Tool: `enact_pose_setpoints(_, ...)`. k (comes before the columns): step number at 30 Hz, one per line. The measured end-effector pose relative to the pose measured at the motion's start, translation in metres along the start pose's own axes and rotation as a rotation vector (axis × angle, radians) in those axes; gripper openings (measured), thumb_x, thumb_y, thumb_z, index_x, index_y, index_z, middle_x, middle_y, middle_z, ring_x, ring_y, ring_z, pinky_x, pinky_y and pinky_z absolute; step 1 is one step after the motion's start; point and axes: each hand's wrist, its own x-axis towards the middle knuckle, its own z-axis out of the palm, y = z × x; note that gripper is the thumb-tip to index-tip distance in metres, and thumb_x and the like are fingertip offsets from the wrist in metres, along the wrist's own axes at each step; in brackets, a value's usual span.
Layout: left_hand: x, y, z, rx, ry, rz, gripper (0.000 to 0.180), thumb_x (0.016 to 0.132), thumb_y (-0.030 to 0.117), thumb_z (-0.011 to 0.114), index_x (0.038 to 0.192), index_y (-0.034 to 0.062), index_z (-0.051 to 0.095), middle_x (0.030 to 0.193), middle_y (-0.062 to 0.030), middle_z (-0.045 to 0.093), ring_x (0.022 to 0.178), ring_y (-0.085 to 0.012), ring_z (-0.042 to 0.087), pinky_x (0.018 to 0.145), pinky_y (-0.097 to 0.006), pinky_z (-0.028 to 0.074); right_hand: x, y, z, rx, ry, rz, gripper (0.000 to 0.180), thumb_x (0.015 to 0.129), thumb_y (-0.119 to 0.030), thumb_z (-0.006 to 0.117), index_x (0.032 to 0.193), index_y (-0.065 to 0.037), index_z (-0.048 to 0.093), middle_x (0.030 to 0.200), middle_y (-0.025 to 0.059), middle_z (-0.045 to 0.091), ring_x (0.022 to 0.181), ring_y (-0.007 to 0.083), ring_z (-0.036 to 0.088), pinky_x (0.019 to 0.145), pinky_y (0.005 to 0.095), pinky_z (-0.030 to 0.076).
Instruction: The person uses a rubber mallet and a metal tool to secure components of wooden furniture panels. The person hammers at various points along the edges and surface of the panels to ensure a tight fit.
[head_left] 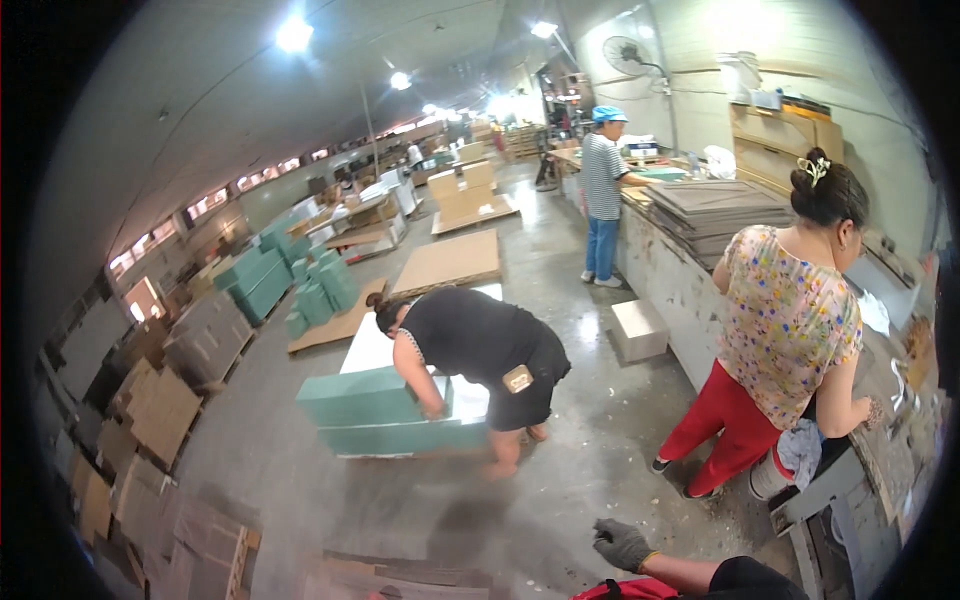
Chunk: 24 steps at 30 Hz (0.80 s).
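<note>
A: Your hands?
B: One gloved hand [622, 545] at lower centre of frame, fingers curled loosely, holding nothing; which hand, can't tell. Nearest: red object [625, 590], untouched. Nothing begun.

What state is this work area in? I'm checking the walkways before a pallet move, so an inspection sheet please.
Surface: concrete floor, scuffed and shiny in patches.
Job's things: red item at the lower edge, just below the right hand; its kind is unclear.
Clutter: cardboard sheets stacked along the left; green boxes on a low pallet, with a person in black bent over them.
Fingers: right hand gloved, nothing visibly held, finger pose unclear; left hand out of view.
Cables: nothing seen.
Surroundings: long bench at right with two persons at it; wall fan above.
</note>
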Motion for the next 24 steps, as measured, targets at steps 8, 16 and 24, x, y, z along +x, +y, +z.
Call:
enact_pose_setpoints(8,0.019,0.149,-0.028,-1.23,-0.706,-0.457,0.011,0.092,0.018,0.064,0.091,0.0096,0.057,0.073,-0.0047,0.057,0.069,-0.0185,0.059,0.064,-0.032,0.051,-0.009,-0.082,0.064,0.238,-0.354,-0.291,0.042,0.092,-0.034,0.056,0.116,0.0,0.058,0.105,0.0145,0.066,0.091,0.0313,0.063,0.083,0.0381,0.049)
enact_pose_setpoints(16,-0.019,0.203,-0.046,-1.424,-0.906,-0.428,0.016,0.087,0.017,0.069,0.096,0.0101,0.057,0.076,-0.0056,0.06,0.068,-0.0169,0.062,0.059,-0.029,0.052,-0.039,-0.106,0.074,0.716,-0.866,0.004,0.035,0.094,-0.03,0.06,0.115,-0.002,0.062,0.098,0.0062,0.067,0.087,0.0179,0.062,0.081,0.031,0.05)
enact_pose_setpoints(24,0.054,0.045,0.0,-0.255,-0.056,0.068,0.044,0.075,0.024,0.079,0.104,-0.0003,0.057,0.099,-0.0165,0.063,0.095,-0.0285,0.06,0.083,-0.042,0.049,-0.058,-0.135,0.058,1.04,-0.407,0.397,0.027,0.096,-0.026,0.059,0.095,0.001,0.066,0.082,0.0067,0.065,0.072,0.0164,0.063,0.068,0.0323,0.053)
